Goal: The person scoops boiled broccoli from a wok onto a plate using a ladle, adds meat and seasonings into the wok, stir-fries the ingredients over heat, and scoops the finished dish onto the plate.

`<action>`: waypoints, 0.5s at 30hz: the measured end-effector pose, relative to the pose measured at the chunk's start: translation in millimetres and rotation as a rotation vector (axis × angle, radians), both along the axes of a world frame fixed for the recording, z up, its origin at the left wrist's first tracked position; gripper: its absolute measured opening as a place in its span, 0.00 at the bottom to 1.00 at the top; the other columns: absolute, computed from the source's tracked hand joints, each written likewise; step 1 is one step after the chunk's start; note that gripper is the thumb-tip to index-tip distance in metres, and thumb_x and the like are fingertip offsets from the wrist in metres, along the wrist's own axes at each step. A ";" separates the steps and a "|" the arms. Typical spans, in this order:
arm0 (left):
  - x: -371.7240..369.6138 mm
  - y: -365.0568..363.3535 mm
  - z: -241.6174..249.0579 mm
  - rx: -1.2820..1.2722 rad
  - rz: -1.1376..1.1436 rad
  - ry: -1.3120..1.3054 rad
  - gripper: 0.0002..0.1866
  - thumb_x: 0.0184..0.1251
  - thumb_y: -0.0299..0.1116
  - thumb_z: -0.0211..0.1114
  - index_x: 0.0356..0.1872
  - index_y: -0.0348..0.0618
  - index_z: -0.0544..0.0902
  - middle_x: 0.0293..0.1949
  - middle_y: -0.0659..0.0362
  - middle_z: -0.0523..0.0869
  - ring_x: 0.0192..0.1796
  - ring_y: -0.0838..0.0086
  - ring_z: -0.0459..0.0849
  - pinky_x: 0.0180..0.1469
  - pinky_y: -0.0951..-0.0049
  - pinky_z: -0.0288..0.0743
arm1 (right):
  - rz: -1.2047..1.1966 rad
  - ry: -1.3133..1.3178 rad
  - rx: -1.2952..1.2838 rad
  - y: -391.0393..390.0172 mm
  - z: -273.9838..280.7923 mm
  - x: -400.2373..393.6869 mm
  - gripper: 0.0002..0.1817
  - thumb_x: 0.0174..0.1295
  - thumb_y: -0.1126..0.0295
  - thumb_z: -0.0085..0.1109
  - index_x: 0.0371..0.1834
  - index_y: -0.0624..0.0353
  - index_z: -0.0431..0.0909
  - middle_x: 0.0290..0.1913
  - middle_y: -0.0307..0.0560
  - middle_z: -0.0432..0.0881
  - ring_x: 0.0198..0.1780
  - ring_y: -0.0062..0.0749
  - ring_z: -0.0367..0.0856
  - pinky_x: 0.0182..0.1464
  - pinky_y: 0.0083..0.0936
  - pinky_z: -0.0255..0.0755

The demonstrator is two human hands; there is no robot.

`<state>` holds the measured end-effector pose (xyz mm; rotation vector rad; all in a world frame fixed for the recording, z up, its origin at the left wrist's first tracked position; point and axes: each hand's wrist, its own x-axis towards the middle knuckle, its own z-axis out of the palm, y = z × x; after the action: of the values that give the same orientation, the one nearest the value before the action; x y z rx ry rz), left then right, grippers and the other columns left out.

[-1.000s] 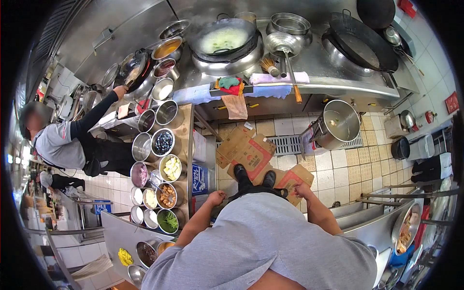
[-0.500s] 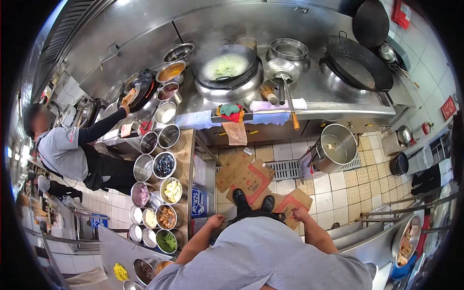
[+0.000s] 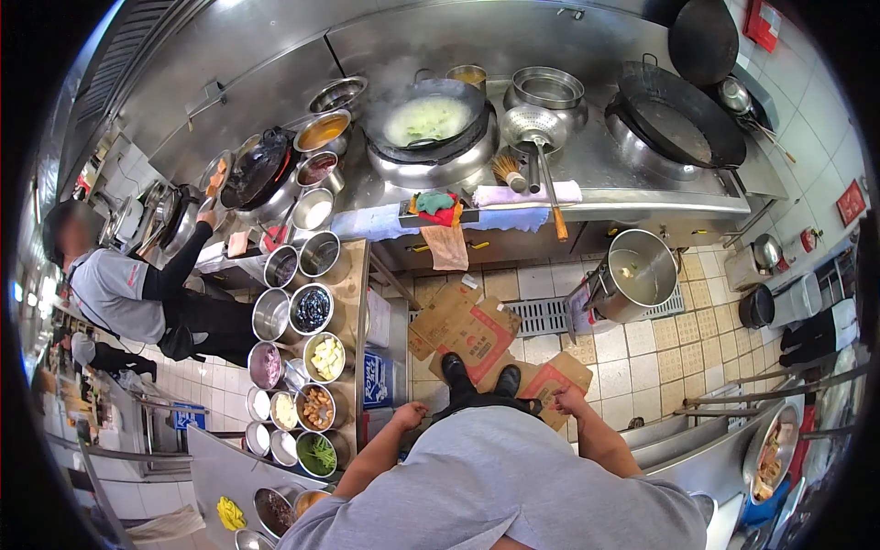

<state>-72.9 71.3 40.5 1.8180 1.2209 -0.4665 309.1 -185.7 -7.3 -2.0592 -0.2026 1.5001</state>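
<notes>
The word "ROYAL" stands in large white capitals on a blue box (image 3: 385, 380) beneath the edge of a counter (image 3: 353, 275) lined with metal pots (image 3: 321, 255), the lettering below it too blurred to read with confidence. Red-printed panels and small characters mark flattened cardboard (image 3: 465, 332) on the tiled floor, too small to make out. Also illegible are marks on a red wall sign (image 3: 851, 204), a smaller blue box (image 3: 189, 419) and a co-worker's gray sleeve (image 3: 136, 277).

We wear a plain grey short-sleeved shirt (image 3: 495, 477), with a seam running down toward its gathered hem, dark trousers (image 3: 464, 390) and black, round-toed shoes (image 3: 507, 379).
</notes>
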 end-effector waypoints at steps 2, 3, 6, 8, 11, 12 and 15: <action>0.0 -0.1 0.1 -0.001 -0.007 -0.002 0.13 0.63 0.39 0.57 0.45 0.47 0.82 0.33 0.58 0.86 0.31 0.72 0.83 0.36 0.72 0.76 | -0.014 0.003 0.003 -0.1 -0.4 -0.1 0.15 0.59 0.78 0.45 0.47 0.58 0.77 0.25 0.43 0.77 0.20 0.27 0.77 0.15 0.23 0.67; 0.1 0.5 0.1 -0.003 -0.013 -0.004 0.13 0.63 0.39 0.57 0.45 0.47 0.82 0.33 0.57 0.86 0.31 0.72 0.83 0.36 0.71 0.76 | -0.008 -0.005 -0.016 0.1 -2.7 0.0 0.14 0.60 0.75 0.47 0.48 0.58 0.77 0.27 0.42 0.79 0.20 0.26 0.77 0.15 0.22 0.67; 0.7 1.7 -0.1 0.031 -0.056 -0.013 0.13 0.63 0.39 0.57 0.45 0.48 0.82 0.33 0.57 0.86 0.32 0.71 0.84 0.36 0.71 0.76 | 0.006 -0.023 -0.024 1.1 -8.6 3.6 0.13 0.61 0.71 0.48 0.47 0.58 0.78 0.28 0.41 0.80 0.20 0.24 0.77 0.16 0.21 0.66; -6.7 3.3 -18.4 0.048 -0.076 -0.033 0.13 0.63 0.39 0.57 0.45 0.48 0.82 0.33 0.57 0.86 0.32 0.71 0.84 0.36 0.71 0.76 | 0.012 -0.028 -0.015 -0.4 -10.3 1.2 0.13 0.61 0.71 0.48 0.46 0.57 0.78 0.27 0.40 0.79 0.20 0.24 0.77 0.16 0.21 0.67; -2.4 4.0 -14.9 0.022 -0.064 -0.013 0.13 0.62 0.39 0.56 0.45 0.49 0.82 0.35 0.56 0.86 0.34 0.69 0.84 0.38 0.69 0.76 | 0.024 -0.041 -0.007 -0.6 -14.3 0.3 0.15 0.57 0.79 0.46 0.46 0.59 0.77 0.26 0.44 0.78 0.20 0.26 0.78 0.15 0.23 0.68; -3.1 4.4 -17.0 -0.022 -0.028 0.029 0.14 0.62 0.40 0.56 0.44 0.49 0.82 0.36 0.55 0.86 0.36 0.67 0.84 0.40 0.68 0.76 | 0.004 -0.014 0.004 -0.5 -15.4 0.8 0.15 0.58 0.77 0.46 0.47 0.58 0.77 0.25 0.44 0.78 0.19 0.27 0.78 0.15 0.23 0.67; -9.1 6.4 -24.9 0.131 -0.164 -0.016 0.15 0.62 0.42 0.55 0.45 0.49 0.82 0.40 0.53 0.85 0.43 0.62 0.83 0.46 0.65 0.75 | 0.141 -0.126 0.058 0.5 -14.2 0.6 0.13 0.59 0.72 0.47 0.45 0.55 0.79 0.23 0.43 0.78 0.18 0.27 0.77 0.15 0.24 0.67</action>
<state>-82.1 77.7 15.6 2.0397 1.1186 -0.4722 309.6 -185.1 -21.5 -2.1326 -0.4432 1.4278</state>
